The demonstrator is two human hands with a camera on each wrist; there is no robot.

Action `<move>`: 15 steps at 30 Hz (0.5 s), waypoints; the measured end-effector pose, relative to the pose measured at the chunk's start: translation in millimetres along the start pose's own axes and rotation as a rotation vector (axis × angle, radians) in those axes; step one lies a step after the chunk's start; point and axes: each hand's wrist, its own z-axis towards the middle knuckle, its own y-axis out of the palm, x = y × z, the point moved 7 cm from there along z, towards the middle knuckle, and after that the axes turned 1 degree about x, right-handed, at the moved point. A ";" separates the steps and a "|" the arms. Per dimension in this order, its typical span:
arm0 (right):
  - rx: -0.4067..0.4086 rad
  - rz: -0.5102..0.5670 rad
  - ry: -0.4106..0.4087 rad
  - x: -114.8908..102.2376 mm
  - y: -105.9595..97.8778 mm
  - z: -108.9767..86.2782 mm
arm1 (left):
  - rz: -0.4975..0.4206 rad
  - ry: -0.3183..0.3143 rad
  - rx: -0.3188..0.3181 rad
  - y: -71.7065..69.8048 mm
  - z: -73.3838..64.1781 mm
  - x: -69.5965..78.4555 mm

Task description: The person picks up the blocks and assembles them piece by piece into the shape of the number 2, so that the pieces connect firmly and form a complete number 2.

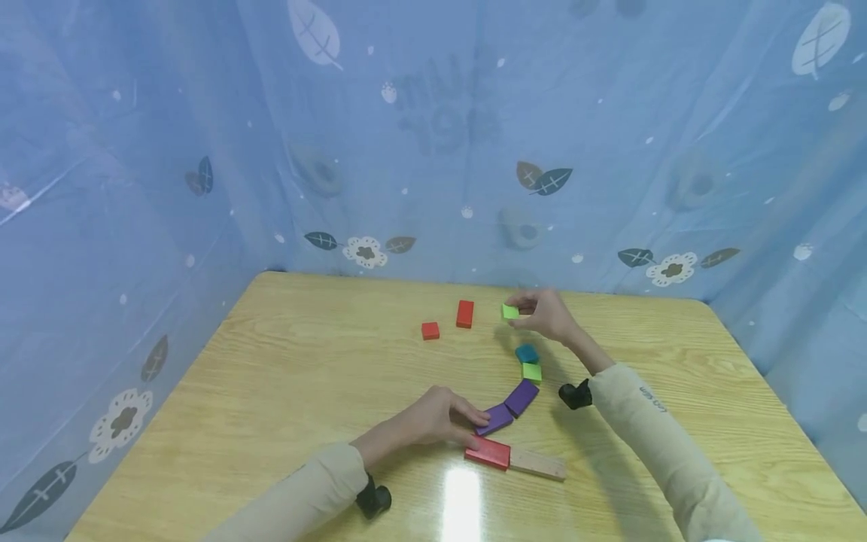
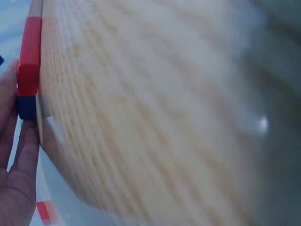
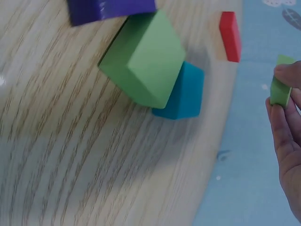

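My right hand (image 1: 547, 316) pinches a light green block (image 1: 510, 312) between thumb and fingers, at the far side of the table. The right wrist view shows this green block (image 3: 281, 84) upright in the fingertips. Below it, a teal block (image 1: 526, 354), another green block (image 1: 531, 373) and two purple blocks (image 1: 521, 397) form a curved row. My left hand (image 1: 433, 418) holds the left end of the nearer purple block (image 1: 497, 418) between thumb and fingers. The thumb lies close by a red block (image 1: 489, 453), which meets a bare wooden block (image 1: 537, 464) end to end.
Two loose red blocks, one longer (image 1: 464, 314) and one shorter (image 1: 430, 330), lie left of the right hand. The wooden table (image 1: 305, 361) ends at a blue patterned curtain (image 1: 433, 188) behind and at the sides.
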 end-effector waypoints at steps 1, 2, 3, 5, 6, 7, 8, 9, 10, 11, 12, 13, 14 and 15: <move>-0.013 -0.015 -0.011 0.5 1.9 0.1 | 0.001 -0.003 0.001 0.5 0.0 -0.4; -0.026 -0.030 -0.023 1.0 3.7 0.5 | 0.002 -0.007 0.002 1.0 0.0 -0.9; -0.038 -0.045 -0.033 1.6 5.4 1.1 | 0.003 -0.008 0.004 1.4 0.0 -1.1; -0.065 -0.063 -0.049 2.3 8.4 2.5 | 0.001 -0.011 0.006 1.5 0.1 -1.5; -0.075 -0.071 -0.045 3.5 9.5 3.5 | 0.002 -0.009 0.007 1.3 0.3 -1.4; -0.083 -0.081 -0.040 4.7 10.3 4.4 | 0.003 -0.005 0.009 1.1 0.5 -1.1; -0.089 -0.095 -0.039 5.7 11.1 5.4 | 0.005 -0.002 0.010 0.9 0.7 -1.0; -0.095 -0.110 -0.034 6.8 11.8 6.3 | 0.007 0.000 0.010 0.6 0.9 -0.7; -0.102 -0.130 -0.038 7.5 12.7 7.0 | 0.008 0.003 0.010 0.3 1.0 -0.4; -0.111 -0.150 -0.041 8.3 13.7 7.6 | 0.011 0.005 0.010 0.2 1.2 -0.2; -0.118 -0.171 -0.033 9.6 14.6 8.0 | 0.012 0.005 0.009 0.2 1.1 0.0; -0.128 -0.190 -0.035 10.4 15.7 8.2 | 0.010 0.004 0.008 0.3 1.1 0.0; -0.138 -0.208 -0.036 11.4 16.9 8.4 | 0.008 0.001 0.006 0.5 0.9 0.0; -0.148 -0.220 -0.035 12.3 17.9 8.3 | 0.006 -0.001 0.006 0.6 0.9 -0.1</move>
